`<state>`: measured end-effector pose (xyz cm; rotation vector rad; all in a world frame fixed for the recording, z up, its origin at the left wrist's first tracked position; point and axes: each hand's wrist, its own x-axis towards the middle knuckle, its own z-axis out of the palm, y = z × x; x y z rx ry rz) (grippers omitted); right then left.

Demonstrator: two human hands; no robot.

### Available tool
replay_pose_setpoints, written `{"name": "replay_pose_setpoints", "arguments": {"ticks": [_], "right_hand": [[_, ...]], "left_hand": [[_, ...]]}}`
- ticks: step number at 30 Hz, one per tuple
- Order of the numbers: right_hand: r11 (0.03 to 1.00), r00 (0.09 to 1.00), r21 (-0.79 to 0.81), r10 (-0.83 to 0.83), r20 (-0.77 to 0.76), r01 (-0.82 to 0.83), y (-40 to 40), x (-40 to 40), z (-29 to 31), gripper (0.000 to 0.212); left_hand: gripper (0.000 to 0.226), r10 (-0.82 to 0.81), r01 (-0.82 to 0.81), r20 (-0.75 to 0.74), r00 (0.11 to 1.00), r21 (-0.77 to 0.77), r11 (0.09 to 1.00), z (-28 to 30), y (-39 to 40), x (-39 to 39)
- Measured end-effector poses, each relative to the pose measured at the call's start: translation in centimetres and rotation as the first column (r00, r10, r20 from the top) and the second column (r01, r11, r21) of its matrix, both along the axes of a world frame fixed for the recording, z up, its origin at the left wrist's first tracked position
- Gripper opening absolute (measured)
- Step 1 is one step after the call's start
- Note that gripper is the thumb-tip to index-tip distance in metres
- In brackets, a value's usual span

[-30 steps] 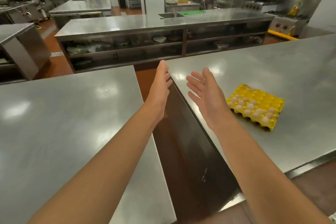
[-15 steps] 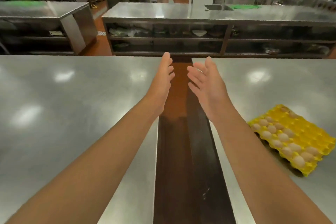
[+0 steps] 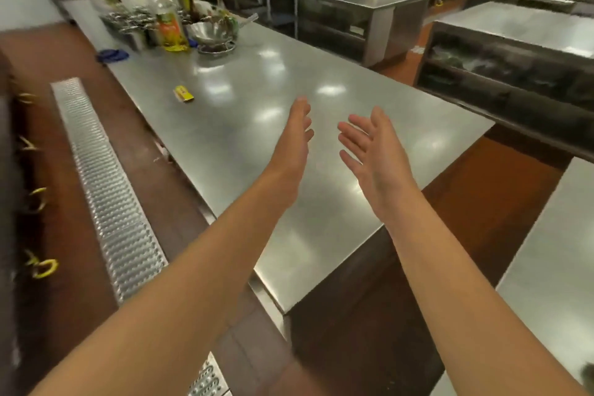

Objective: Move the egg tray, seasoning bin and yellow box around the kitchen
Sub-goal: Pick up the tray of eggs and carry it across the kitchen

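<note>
bright overhead glare on steel counter (image 3: 289, 80); edges blurred, warped.

Counts, relative to the long steel counter (image 3: 289, 80): one yellow box (image 3: 183, 94) on it; one oil bottle (image 3: 170, 29) and one metal bowl (image 3: 210, 33) at its far end; two hands above it.

A small box (image 3: 183, 94) lies on the table (image 3: 266, 80) near its left edge. Behind it, bottles (image 3: 169, 22) and a bowl (image 3: 212, 32) crowd the far end.
</note>
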<state>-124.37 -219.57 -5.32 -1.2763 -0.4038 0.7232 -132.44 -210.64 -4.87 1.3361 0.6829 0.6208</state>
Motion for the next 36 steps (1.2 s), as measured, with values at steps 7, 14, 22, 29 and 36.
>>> {"name": "replay_pose_setpoints", "arguments": {"ticks": [7,14,22,29,36], "right_hand": [[0.968,0.969,0.047,0.246,0.007,-0.246,4.8,-10.1,2.2,0.052],[0.905,0.907,0.079,0.420,-0.001,-0.419,6.1,-21.5,3.1,0.053],[0.906,0.911,0.103,0.411,0.014,-0.411,2.8,-26.1,3.5,0.051],[0.902,0.906,0.089,0.421,0.036,-0.422,0.4,-27.7,4.0,0.049],[0.858,0.866,0.121,0.498,0.043,-0.500,-3.1,-28.0,5.0,0.040]], "left_hand": [[0.064,0.275,-0.277,0.084,0.958,0.014,0.961,1.5,2.8,-12.2],[0.065,0.464,-0.466,0.092,0.881,0.002,0.885,1.6,2.4,-24.4],[0.065,0.456,-0.459,0.106,0.884,0.000,0.889,1.9,-0.8,-29.4],[0.065,0.484,-0.486,0.125,0.866,-0.021,0.874,2.0,-3.4,-31.0],[0.066,0.536,-0.544,0.157,0.829,0.007,0.839,3.3,-7.8,-31.2]]}}
